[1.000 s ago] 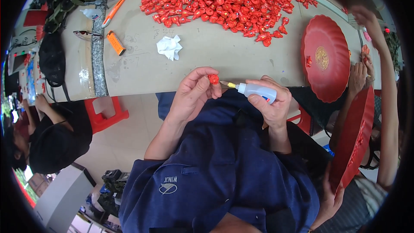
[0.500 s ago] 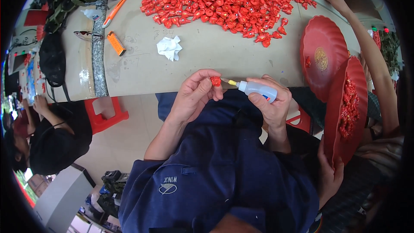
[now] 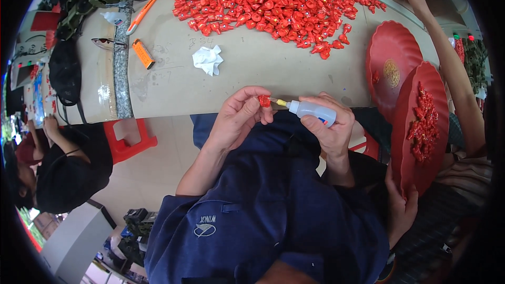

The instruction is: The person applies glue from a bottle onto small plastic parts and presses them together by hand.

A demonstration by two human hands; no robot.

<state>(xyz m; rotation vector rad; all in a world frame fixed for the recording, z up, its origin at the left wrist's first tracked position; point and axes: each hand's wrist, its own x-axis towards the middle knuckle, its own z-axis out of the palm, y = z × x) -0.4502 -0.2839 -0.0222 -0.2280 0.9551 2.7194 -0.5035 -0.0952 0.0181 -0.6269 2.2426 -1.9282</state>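
Note:
Between the thumb and fingers of my left hand (image 3: 235,118) is a small red plastic piece (image 3: 264,100), held just off the table's near edge. My right hand (image 3: 334,123) grips a translucent squeeze bottle (image 3: 314,113) lying nearly level. Its thin needle tip with a yellow base (image 3: 281,102) points left and reaches the red piece; whether it touches cannot be made out. Farther back on the table a large heap of similar red pieces (image 3: 263,0) is spread out, with a few loose ones at its near right side.
A crumpled white tissue (image 3: 208,60), an orange box cutter (image 3: 143,54), an orange pen-like tool (image 3: 144,11) and sunglasses lie left. At right, a co-worker's hand (image 3: 402,213) holds a tilted red scalloped tray (image 3: 402,163) of red pieces beside another tray (image 3: 386,44). Another person sits far left.
The bottle has shifted slightly left, its tip nearer the red piece. My left hand stays almost still. The co-worker's tray has tilted, showing more of its inside.

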